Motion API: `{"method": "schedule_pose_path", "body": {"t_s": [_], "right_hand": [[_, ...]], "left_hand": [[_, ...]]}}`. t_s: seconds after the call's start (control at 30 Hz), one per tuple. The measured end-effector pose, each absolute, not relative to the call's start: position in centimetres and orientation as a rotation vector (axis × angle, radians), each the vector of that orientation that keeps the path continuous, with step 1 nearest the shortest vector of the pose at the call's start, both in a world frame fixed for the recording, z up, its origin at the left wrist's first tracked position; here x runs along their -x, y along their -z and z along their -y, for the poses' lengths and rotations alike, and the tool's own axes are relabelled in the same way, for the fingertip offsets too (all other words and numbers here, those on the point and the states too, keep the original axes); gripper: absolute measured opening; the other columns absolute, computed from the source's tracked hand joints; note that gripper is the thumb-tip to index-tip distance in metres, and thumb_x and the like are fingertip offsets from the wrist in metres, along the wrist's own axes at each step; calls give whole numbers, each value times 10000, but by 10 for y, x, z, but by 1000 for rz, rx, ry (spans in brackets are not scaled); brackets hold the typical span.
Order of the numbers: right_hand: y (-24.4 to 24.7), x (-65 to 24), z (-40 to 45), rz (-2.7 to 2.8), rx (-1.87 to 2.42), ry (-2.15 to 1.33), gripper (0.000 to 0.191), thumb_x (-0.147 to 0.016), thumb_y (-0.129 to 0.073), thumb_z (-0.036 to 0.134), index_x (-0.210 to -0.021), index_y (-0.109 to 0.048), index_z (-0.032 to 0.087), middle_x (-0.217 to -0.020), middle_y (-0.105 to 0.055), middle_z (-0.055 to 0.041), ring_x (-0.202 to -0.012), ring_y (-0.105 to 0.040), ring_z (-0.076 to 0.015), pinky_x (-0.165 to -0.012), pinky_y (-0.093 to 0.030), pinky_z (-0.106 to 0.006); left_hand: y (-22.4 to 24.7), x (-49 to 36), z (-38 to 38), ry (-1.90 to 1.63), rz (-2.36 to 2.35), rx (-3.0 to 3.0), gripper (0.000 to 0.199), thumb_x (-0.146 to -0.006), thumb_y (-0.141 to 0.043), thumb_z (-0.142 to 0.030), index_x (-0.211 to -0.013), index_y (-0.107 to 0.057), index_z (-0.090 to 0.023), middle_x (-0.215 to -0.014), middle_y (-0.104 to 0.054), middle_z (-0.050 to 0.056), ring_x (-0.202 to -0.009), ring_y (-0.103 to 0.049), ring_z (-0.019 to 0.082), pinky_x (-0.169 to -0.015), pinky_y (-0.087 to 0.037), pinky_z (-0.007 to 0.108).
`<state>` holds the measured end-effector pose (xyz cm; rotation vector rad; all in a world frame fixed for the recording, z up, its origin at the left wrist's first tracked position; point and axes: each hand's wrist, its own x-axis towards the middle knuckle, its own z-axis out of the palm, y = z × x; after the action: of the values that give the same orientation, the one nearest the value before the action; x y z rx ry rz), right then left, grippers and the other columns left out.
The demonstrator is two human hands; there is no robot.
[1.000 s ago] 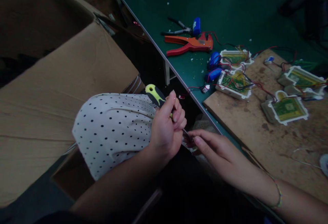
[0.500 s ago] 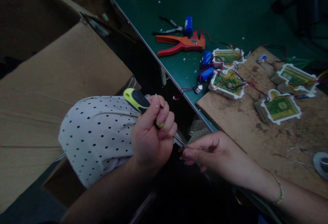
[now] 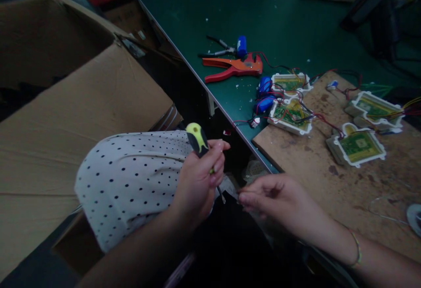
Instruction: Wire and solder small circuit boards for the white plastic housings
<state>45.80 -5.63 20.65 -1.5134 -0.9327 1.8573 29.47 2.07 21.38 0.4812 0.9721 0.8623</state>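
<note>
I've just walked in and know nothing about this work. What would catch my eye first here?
Probably the screwdriver with a yellow-green and black handle, gripped in the left hand beside a white cloth with black dots; the right hand is nearby, fingertips close together. Then the orange-red pliers-like tool on the green table, and open pale cases holding green circuit boards, towards the right.
</note>
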Motion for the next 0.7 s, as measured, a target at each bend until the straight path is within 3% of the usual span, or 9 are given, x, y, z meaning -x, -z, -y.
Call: {"method": "schedule_pose_path", "body": {"t_s": [0.1,0.27,0.47,0.57,0.63,0.7], "right_hand": [[-208,-460,53,870,1513,-1710,282,-793,-779,416,-705,-695,161,-633,-690,5,-525,-601,-60,-499,-493,-149],[-209,-462,52,875,1392,-1579,252,-914,-654,389,-1099,-715,229,-886,-743,-24,-765,-696,-93,-649,-581,-179],[-211,-464,48,886,1331,-1615,238,-915,-649,369,-1097,-693,222,-954,-726,-32,-879,-700,-108,-733,-603,-204],[-211,-464,48,853,1298,-1613,266,-847,-734,347,-1076,-691,218,-946,-732,-27,-848,-704,-107,-741,-600,-209],[-210,-462,49,822,1287,-1632,304,-770,-811,317,-1032,-695,215,-898,-739,-12,-784,-709,-103,-704,-597,-200],[-208,-460,51,764,1286,-1650,303,-706,-858,292,-954,-701,217,-935,-753,-12,-739,-718,-107,-685,-607,-215]], "left_hand": [[-203,-300,-13,-745,-974,-557,223,-930,-637,-342,-872,-664,-128,-535,-353,-81,-422,-225,19,-410,-163,155],[-203,-299,-8,-673,-958,-694,221,-923,-645,-340,-994,-759,-165,-493,-346,-74,-436,-237,36,-440,-190,174],[-204,-299,-4,-631,-902,-685,253,-903,-682,-304,-1129,-752,-215,-516,-350,-74,-453,-245,39,-447,-205,168],[-200,-302,-1,-626,-897,-699,255,-871,-725,-310,-1105,-744,-212,-583,-513,-39,-485,-411,53,-493,-349,167],[-198,-305,2,-618,-902,-711,262,-854,-748,-312,-1096,-723,-214,-724,-646,7,-616,-575,94,-627,-477,203],[-197,-309,6,-593,-884,-669,279,-845,-760,-326,-1092,-696,-211,-833,-690,35,-721,-636,121,-696,-509,217]]}}
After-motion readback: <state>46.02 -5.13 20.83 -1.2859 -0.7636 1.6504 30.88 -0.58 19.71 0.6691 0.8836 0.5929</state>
